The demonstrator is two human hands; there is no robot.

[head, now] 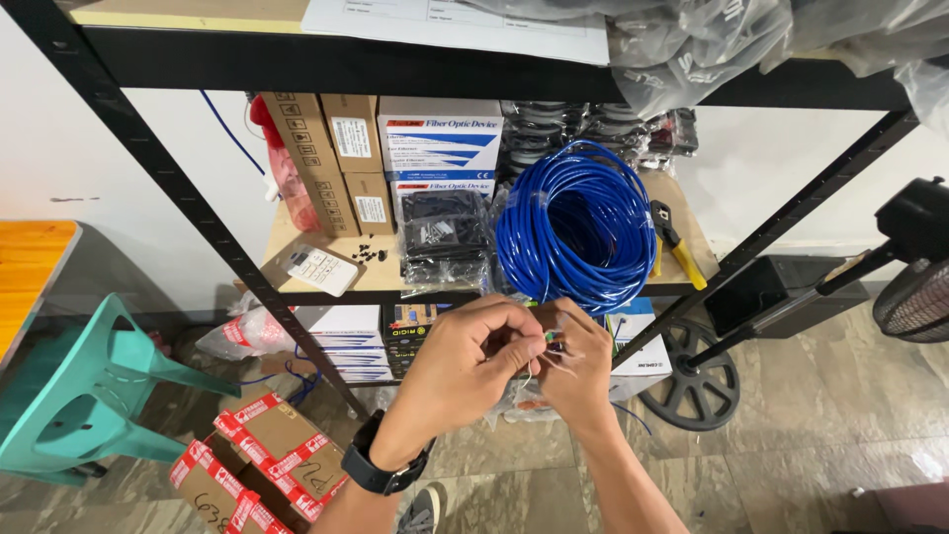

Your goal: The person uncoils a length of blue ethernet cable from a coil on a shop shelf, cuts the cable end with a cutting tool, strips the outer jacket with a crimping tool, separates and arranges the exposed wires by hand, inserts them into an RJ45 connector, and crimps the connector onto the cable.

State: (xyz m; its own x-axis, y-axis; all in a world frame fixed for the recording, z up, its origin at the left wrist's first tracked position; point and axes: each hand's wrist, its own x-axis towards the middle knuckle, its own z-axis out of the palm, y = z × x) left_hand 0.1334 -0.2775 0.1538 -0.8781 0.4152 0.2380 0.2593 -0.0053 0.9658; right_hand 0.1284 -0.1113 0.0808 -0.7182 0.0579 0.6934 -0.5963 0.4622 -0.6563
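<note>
Left hand (465,361), black watch (379,465) at wrist, pinches thin coloured wire strands (547,344) against right hand (576,368), fingertips of both pressed together on strands in front of shelf edge. Right hand also grips crumpled clear plastic (522,396), partly hidden. Just behind, blue cable coil (578,225) on wooden shelf (368,277), yellow-handled crimping tool (674,243) beside, black bagged parts (445,237) and cartons further back. Risk, judged: strands so fine could slip from pinch or kink if pulled hard.
</note>
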